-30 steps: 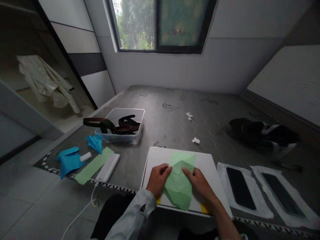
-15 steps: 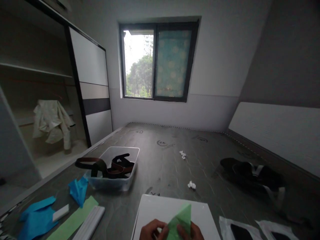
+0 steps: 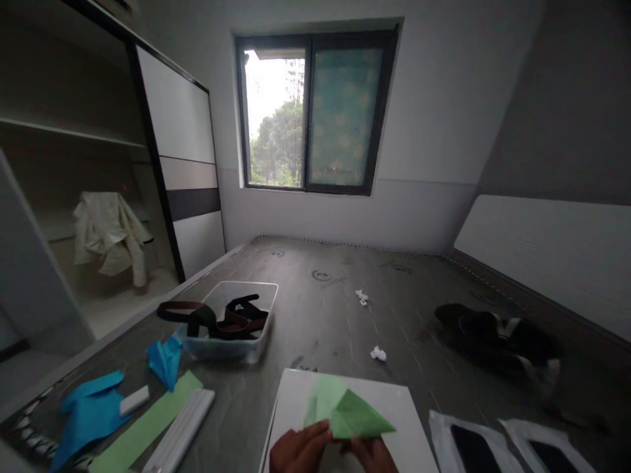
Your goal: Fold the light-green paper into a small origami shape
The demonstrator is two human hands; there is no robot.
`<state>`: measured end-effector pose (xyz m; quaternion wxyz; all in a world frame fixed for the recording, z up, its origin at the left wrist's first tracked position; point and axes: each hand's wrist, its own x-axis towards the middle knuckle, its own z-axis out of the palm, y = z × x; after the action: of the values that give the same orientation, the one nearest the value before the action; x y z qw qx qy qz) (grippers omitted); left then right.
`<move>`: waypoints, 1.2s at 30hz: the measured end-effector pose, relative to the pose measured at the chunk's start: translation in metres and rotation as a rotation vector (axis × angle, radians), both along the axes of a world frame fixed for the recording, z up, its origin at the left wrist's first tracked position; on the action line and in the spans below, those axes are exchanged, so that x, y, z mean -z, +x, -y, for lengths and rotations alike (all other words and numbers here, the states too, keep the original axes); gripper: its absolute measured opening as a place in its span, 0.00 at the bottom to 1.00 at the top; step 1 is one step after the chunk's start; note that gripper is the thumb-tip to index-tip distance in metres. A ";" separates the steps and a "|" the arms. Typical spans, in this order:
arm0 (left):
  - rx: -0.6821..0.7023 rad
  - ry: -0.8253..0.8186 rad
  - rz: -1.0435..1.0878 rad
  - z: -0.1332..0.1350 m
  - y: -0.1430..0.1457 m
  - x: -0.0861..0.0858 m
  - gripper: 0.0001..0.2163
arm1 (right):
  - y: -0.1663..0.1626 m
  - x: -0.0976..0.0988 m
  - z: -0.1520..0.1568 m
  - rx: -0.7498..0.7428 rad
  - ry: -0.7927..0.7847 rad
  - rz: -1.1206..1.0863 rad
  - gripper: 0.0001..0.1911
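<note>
a grey mattress fills most of the lower view, with a wardrobe along its left side, a dark-framed window beyond its far edge and a pale headboard at the right. a cream jacket hangs inside the wardrobe. at the near edge lies a white box, cut off below. a dark heap, blurred, sits to the right, and a clear plastic tub with belts in it to the left. the green paper, folded to a point toward the right, is over the box top, between the hands. the left hand pinches its lower left edge; the right hand reaches the lower edge from below, its fingertips too dark to tell whether they grip. two dark slabs lie in white wraps right of the box. near the left corner are blue paper, a green strip, a power strip beside it, a small white block and, farther off, crumpled tissues.
</note>
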<state>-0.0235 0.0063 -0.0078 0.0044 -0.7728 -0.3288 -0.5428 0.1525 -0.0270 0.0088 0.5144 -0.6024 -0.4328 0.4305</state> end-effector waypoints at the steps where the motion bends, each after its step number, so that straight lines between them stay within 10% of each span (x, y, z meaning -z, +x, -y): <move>1: 0.024 0.003 -0.028 0.001 -0.001 -0.004 0.12 | -0.001 -0.002 0.002 0.033 -0.036 -0.022 0.32; 8: 0.146 -0.109 -0.106 0.003 0.002 -0.016 0.10 | -0.003 -0.010 -0.005 0.043 -0.049 -0.156 0.31; 15: -0.051 -0.287 -0.319 0.006 0.010 -0.021 0.16 | -0.006 -0.022 0.004 0.068 -0.057 0.098 0.29; 19: -0.093 -0.367 -0.266 0.010 0.015 -0.025 0.17 | -0.014 -0.035 0.013 -0.162 0.148 0.238 0.24; 23: -0.165 -0.610 0.021 0.010 0.015 -0.032 0.15 | -0.015 -0.039 0.014 -0.293 0.327 0.379 0.27; 28: 0.065 -1.065 0.677 0.001 0.012 -0.043 0.18 | -0.001 -0.030 0.007 0.130 0.358 0.441 0.21; 31: 0.241 -1.198 1.009 -0.006 0.011 -0.042 0.17 | 0.011 -0.021 -0.001 0.307 0.307 0.200 0.24; 36: 0.460 -1.271 1.271 -0.010 0.007 -0.038 0.14 | 0.019 -0.013 -0.008 0.092 0.224 -0.228 0.30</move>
<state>-0.0169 0.0161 0.0306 -0.7092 -0.2332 -0.3437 -0.5697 0.1713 -0.0192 0.0217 0.6433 -0.5078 -0.3886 0.4211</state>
